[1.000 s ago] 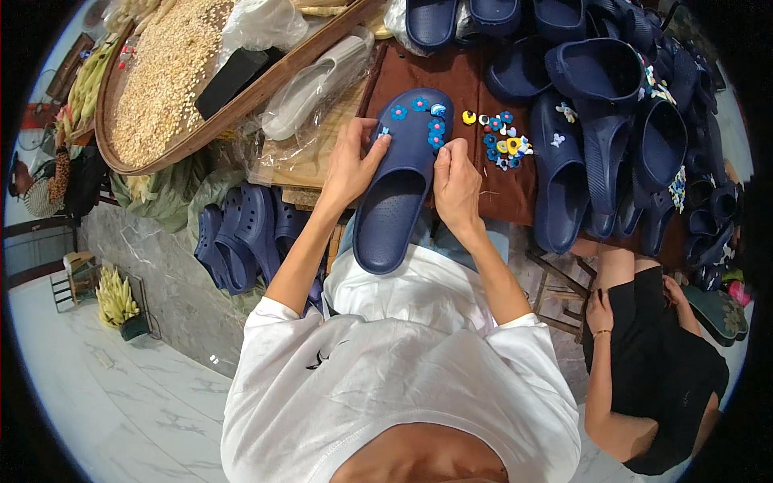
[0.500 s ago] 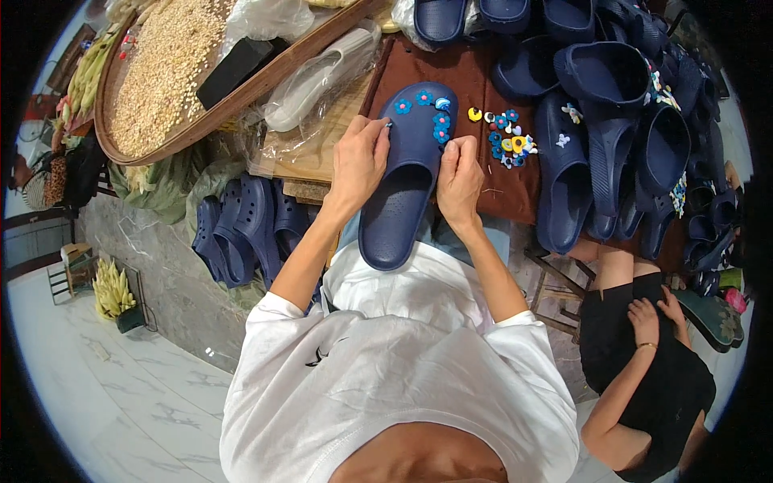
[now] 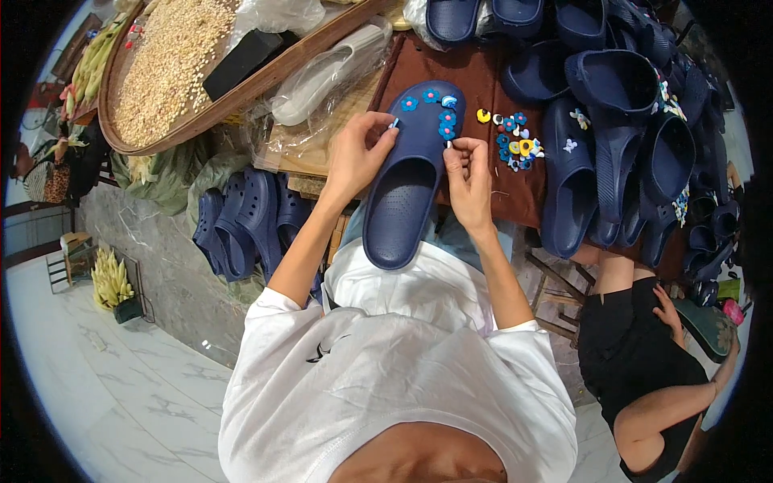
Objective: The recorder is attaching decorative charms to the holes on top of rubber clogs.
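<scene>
A navy blue clog [image 3: 407,193] lies toe-away in front of me on a brown cloth [image 3: 483,88], with several small blue charms [image 3: 441,113] on its toe. My left hand [image 3: 358,153] grips the clog's left edge and pinches a tiny pale piece at its fingertips. My right hand [image 3: 469,177] rests on the clog's right side, its fingertips pressing a small charm near the toe. A loose heap of coloured charms [image 3: 515,143] sits on the cloth just right of the clog.
Many more navy clogs [image 3: 620,105] are piled at the right and top. A round woven tray of grain [image 3: 169,64] with a black box stands top left. Bagged clogs [image 3: 241,217] hang below it. A person in black [image 3: 644,362] sits at the right.
The clog has stayed in place between my hands. My right fingers have shifted up toward the toe charms, and my left fingers now pinch a small piece at the clog's edge.
</scene>
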`<state>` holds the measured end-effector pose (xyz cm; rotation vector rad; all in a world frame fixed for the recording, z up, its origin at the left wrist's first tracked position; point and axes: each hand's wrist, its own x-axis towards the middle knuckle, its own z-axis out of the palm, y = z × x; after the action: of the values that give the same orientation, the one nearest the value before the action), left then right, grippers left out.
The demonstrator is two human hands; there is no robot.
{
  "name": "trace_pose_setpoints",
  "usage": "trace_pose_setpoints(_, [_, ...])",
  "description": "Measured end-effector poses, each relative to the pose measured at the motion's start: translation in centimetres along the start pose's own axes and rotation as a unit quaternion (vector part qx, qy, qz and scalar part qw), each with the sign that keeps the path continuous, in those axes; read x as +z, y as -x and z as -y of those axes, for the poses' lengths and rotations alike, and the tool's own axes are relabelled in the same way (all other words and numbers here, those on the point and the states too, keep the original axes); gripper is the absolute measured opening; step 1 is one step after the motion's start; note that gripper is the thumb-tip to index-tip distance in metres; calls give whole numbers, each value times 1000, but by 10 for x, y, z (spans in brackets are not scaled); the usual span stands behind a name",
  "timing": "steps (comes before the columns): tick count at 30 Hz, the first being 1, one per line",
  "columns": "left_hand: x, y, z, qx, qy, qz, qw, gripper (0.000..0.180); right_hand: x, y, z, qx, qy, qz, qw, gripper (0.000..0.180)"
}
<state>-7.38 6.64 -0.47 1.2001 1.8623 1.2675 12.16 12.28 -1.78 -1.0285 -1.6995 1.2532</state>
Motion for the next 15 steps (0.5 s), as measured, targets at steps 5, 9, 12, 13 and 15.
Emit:
trace_pose_setpoints(5, [8,2,-11,98,-132,-73,984,18,3,5,2,6,9,-21,1000,27])
trace_pose_setpoints(9, [8,-4,8,-6,36,-132,991,18,7,5,4,-1,2,-30,1000,26])
trace_pose_setpoints(12, [12,-11,21,15,135,-136,981,19,8,7,-1,8,-2,-39,999,25])
trace_pose_setpoints(13, [11,-12,19,16,137,-134,981,19,6,6,-1,8,-1,-41,999,25])
trace_pose_setpoints(15, [8,-10,7,8,135,-91,987,20,1,4,1,3,3,-29,1000,26])
